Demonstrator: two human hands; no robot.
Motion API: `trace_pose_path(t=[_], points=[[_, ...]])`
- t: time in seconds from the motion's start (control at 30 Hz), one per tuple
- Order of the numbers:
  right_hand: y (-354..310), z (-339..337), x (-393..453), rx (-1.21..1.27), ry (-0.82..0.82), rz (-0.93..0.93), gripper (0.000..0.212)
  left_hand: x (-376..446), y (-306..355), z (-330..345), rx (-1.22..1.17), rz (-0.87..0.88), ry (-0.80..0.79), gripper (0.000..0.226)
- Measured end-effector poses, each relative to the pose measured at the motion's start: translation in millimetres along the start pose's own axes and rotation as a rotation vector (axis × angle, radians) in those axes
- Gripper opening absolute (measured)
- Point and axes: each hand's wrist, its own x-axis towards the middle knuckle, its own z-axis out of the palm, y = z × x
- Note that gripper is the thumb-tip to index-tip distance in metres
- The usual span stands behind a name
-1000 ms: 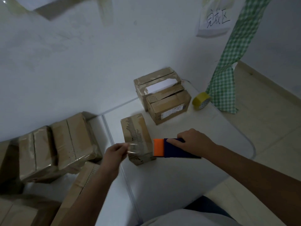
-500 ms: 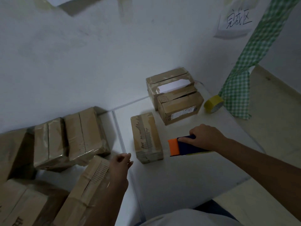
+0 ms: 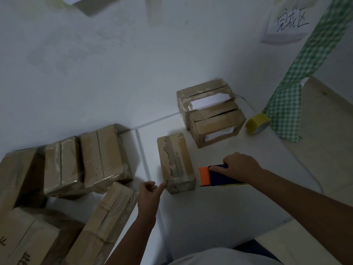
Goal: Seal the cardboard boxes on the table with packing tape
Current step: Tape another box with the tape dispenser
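- Small brown cardboard box lies mid-table, glossy tape along its top seam, torn corrugation showing through.
- Your left hand holds nothing: index finger out, touching the box's near left corner, other fingers curled.
- Your right hand grips the navy tape dispenser with orange blade guard, just right of the box.
- Judgement: press the tape end flat over the near edge; rub out wrinkles.
- Two more brown cartons wait behind; yellow tape roll beside them.

A box lies mid-frame on the table. Two boxes stand behind it, upper right, with a tape roll just right of them. More boxes crowd the lower left.
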Motion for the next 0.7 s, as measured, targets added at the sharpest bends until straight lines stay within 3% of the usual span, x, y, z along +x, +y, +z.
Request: trace_pose_path(t=[0.2, 0.43, 0.6, 0.7], points=[[-29.7, 24.0, -17.2, 0.039, 0.049, 0.116, 0.071, 39.8, 7.8, -28.5, 0.093, 0.036, -0.039, 0.039], [-39.3, 36.0, -23.8, 0.123, -0.022, 0.185, 0.066, 50.8, 0.2, -32.8, 0.072, 0.04, -0.159, 0.038], [-43.1, 35.9, -22.0, 0.128, -0.03, 0.196, 0.067, 54.6, -0.6, -40.8, 0.116, 0.145, -0.118, 0.009], [-42.4, 35.4, -21.8, 0.135, -0.023, 0.189, 0.067, 64.6, 6.1, -50.2, 0.348, 0.242, -0.145, 0.016]])
